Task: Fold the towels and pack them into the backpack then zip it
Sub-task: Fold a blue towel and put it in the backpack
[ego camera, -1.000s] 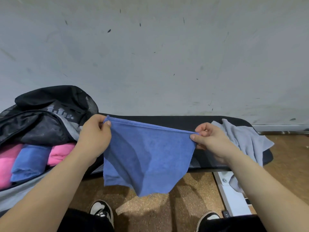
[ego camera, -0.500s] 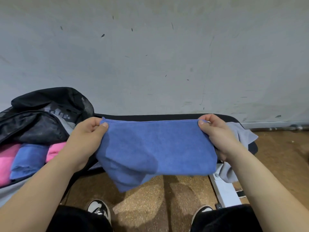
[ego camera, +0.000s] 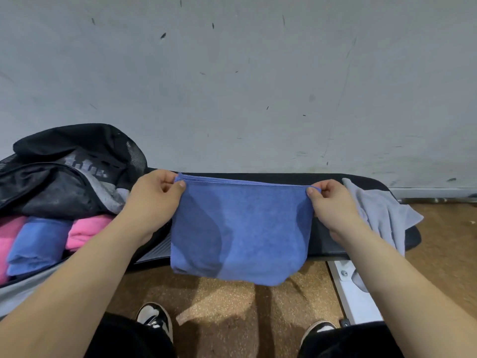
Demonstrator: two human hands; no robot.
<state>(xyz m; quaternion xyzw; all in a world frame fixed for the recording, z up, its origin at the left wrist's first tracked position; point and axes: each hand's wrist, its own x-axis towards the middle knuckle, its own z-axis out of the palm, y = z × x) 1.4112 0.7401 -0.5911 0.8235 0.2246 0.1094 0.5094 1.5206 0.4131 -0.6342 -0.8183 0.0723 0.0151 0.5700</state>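
Observation:
I hold a blue towel (ego camera: 240, 228) stretched flat in the air in front of the black bench (ego camera: 322, 178). It hangs doubled over, with layered edges along the top. My left hand (ego camera: 154, 200) pinches its top left corner and my right hand (ego camera: 330, 205) pinches its top right corner. The black backpack (ego camera: 64, 171) lies open at the left on the bench. Inside it sit a folded blue towel (ego camera: 36, 244) and pink towels (ego camera: 87, 231). A grey towel (ego camera: 382, 213) lies crumpled on the bench's right end, partly draped over the edge.
A scuffed grey wall (ego camera: 232, 86) rises right behind the bench. Below is a brown cork-like floor (ego camera: 227, 301) with my two shoes (ego camera: 154, 319). A white bench leg (ego camera: 353, 293) stands at the lower right.
The towel went from hanging unevenly with a drooping point to a neat doubled rectangle. My right hand moved outward and up, pulling the top edge taut and level.

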